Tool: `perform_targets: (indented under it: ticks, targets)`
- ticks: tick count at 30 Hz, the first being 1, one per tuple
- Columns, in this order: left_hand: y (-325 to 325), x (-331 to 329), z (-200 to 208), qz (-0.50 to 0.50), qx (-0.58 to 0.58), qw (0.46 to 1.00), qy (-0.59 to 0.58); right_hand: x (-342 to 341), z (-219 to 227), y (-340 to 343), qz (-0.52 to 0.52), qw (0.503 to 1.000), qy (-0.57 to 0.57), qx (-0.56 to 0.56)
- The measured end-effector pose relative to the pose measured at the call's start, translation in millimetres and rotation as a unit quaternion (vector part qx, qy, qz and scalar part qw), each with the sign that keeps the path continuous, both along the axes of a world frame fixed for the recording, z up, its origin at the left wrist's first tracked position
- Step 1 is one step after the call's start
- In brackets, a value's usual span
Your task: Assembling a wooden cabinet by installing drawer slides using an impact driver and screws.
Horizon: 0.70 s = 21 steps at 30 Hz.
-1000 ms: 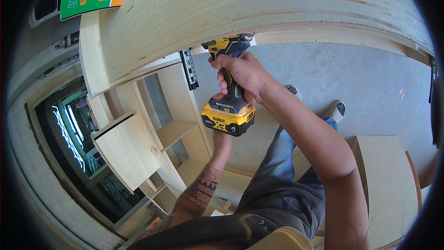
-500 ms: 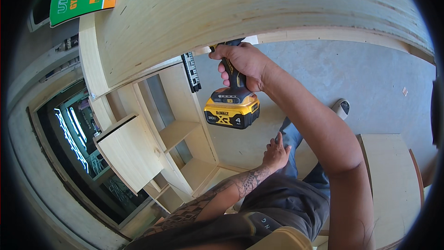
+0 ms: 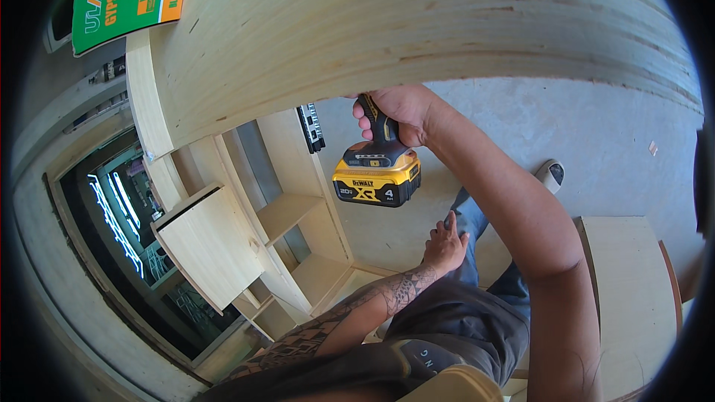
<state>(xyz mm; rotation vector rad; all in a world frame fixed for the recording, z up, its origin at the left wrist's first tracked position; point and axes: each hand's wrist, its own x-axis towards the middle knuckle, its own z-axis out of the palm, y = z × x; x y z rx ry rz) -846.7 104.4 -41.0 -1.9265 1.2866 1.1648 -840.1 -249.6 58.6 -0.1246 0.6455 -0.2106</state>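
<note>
We extend right arm forward, right hand clenched round one yellow-black drill, top hidden behind one wooden panel. Left hand near jeans, index extended; we cannot tell its grip. One green packet, one shoe.

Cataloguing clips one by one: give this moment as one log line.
right hand: grips drill, upper end hidden by board | left hand: near trouser leg, contents unclear | left side: shelves
</note>
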Motion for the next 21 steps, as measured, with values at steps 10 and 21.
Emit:
perform_targets:
  ticks: [10, 21]
  targets:
    - [-1.5, 1.3, 0.7, 0.003, 0.001, 1.000, 0.002, 1.0, 3.4, -2.5, 0.012, 1.000, 0.000, 0.009]
    - [-6.0, 1.1, 2.4, 0.010, 0.002, 1.000, 0.003, 1.0, 1.9, -2.3, 0.009, 1.000, -0.007, 0.017]
